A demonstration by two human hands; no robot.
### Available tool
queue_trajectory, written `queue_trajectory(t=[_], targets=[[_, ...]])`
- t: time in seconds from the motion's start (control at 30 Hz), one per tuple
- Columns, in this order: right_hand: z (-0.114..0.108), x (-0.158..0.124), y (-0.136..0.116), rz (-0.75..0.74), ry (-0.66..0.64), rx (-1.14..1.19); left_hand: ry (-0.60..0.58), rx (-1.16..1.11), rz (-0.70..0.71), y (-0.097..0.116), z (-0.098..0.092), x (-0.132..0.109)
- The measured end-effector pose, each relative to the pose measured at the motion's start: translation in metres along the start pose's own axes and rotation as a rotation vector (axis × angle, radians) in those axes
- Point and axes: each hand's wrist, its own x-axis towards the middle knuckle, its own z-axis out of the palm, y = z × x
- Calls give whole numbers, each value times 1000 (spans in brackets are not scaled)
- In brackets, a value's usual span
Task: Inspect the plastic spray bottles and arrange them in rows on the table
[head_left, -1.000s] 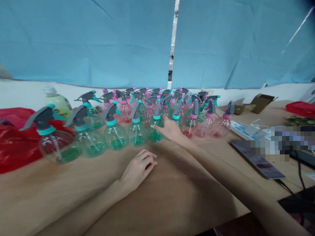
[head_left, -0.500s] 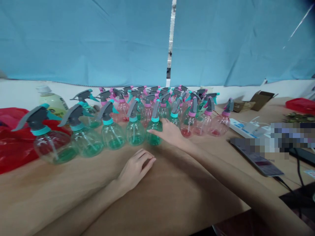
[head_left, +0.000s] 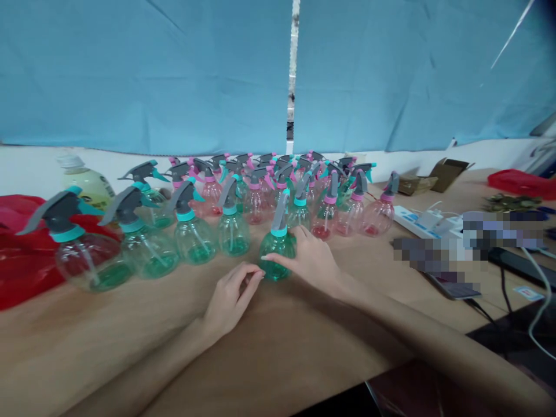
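Note:
My right hand [head_left: 315,255] is wrapped round the side of a green spray bottle [head_left: 274,270] with a turquoise collar and a grey trigger head; its thumb lies across the front and the other fingers are partly hidden behind. The bottle stands upright, nearer to me than its neighbours. My left hand [head_left: 232,295] is just left of it, thumb and fingertips together, with nothing visible in them. To the left, more green-tinted spray bottles [head_left: 233,234] form a row, each with a little green at the bottom. Pink spray bottles [head_left: 377,217] stand on the right.
Several more spray bottles crowd behind the front row. A red plastic bag [head_left: 26,255] and a large bottle with a white cap [head_left: 87,179] are at left. On the right lie a power strip [head_left: 406,222], a phone [head_left: 456,286], cables and an opened cardboard box [head_left: 449,174].
My right hand has drawn the green spray bottle out of the row towards me. My left hand's thumb and fingers have come together, and its tips are now close to the bottle.

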Motion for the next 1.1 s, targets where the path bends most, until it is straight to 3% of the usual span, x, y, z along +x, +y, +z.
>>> queue_trajectory(t=[0.13, 0.4, 0.6, 0.83, 1.1], targets=[[-9, -10, 4, 19, -15, -25, -1, -91, -67, 2, 1, 0], [-28, -30, 3, 0, -59, -128, 22, -69, -66, 14, 0, 1], [-40, -45, -4, -37, -106, -178, 22, -137, -63, 37, -12, 21], [-34, -59, -15, -84, -36, -114, -98, -219, -27, 67, -10, 56], [-19, -70, -18, -125, 16, -43, -140, -362, -10, 79, -4, 65]])
